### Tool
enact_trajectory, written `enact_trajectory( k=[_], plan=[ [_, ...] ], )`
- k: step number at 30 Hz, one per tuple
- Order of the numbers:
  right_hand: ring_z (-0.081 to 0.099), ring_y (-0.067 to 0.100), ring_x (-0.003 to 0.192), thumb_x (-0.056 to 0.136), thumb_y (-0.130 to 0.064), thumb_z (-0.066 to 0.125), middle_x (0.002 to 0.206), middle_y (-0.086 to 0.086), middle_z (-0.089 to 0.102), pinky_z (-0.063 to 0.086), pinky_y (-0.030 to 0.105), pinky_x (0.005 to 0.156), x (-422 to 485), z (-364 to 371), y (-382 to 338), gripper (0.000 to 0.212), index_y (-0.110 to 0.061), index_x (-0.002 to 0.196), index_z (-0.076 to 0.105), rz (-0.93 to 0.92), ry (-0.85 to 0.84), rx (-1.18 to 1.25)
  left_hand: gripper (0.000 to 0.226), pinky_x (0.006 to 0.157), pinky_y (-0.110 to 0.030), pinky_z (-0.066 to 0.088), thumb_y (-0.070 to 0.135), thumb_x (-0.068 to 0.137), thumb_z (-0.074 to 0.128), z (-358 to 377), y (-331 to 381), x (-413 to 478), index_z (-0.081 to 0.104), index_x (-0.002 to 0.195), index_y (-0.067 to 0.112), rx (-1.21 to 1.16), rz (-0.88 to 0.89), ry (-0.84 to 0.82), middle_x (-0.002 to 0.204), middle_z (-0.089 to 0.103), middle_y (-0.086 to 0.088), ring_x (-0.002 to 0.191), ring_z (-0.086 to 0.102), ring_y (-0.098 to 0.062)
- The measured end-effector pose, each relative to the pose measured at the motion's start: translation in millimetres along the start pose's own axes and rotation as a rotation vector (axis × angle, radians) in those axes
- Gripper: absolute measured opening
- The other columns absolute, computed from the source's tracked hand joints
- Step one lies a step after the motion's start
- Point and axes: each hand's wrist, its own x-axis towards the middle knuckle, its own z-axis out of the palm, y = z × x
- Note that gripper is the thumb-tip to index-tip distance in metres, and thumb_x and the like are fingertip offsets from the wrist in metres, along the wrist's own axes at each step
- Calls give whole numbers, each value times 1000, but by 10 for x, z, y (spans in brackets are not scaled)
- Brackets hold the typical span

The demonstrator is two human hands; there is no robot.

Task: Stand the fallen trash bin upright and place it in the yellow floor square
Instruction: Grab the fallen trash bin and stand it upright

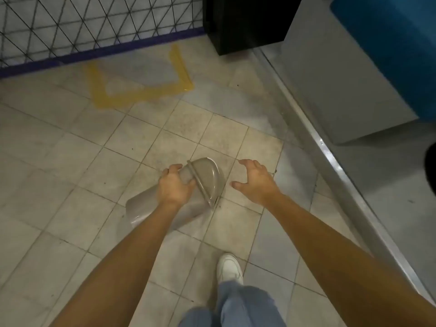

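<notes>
A worn tiled floor (pixel 70 149) is filling the view, dim and scuffed; nearest, a white shoe (pixel 229 270) and a jeans leg (pixel 238 303) are standing on it; just beyond, the grey trash bin (pixel 207 178) is lying on its side, lid end pointing up and to the right, base end towards the lower left; the left hand (pixel 174 187) is resting across the bin's body just behind the lid rim, its fingers (pixel 173 168) curling over the far side and taking hold; the right hand (pixel 256 182) is hovering just beside the lid, apart from it, fingers spread and holding nothing; bare tiles are lying open all round the bin; farther off, the yellow floor square (pixel 141 93) is sitting against a mesh fence (pixel 94 27), with a black cabinet (pixel 245 22) beside it; a metal threshold strip (pixel 335 161) is bounding the right.
</notes>
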Motion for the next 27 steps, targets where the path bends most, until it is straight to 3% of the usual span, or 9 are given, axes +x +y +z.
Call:
enact_trajectory(
  k=[12,17,21,27],
  plan=[
    [34,25,133,85,-37,59,147,9,35,32,38,108,962,1334,571,70,-17,143,26,16,-77,44,59,73,-24,41,27,76,72,1118,-669,826,45,127,13,-119,45,2,109,66,-7,101,61,-24],
    [42,28,127,84,-33,60,143,12,40,34,31,99,1134,1584,632,72,-16,143,24,7,-115,102,61,80,-35,50,24,74,73,1284,-746,962,44,127,11,-160,79,48,99,68,-10,96,63,-28],
    [51,24,116,84,-32,61,135,9,49,36,25,84,1181,1693,629,69,-15,141,26,13,-95,219,65,80,-34,49,22,71,73,1316,-761,1000,43,128,11,-189,75,76,100,69,-13,97,62,-28],
    [49,25,119,86,-35,59,136,7,49,37,25,87,1136,1729,627,70,-19,143,21,23,-115,309,64,75,-43,56,12,70,72,1382,-704,961,41,126,9,-308,50,52,98,66,-15,88,65,-32]
  ],
)
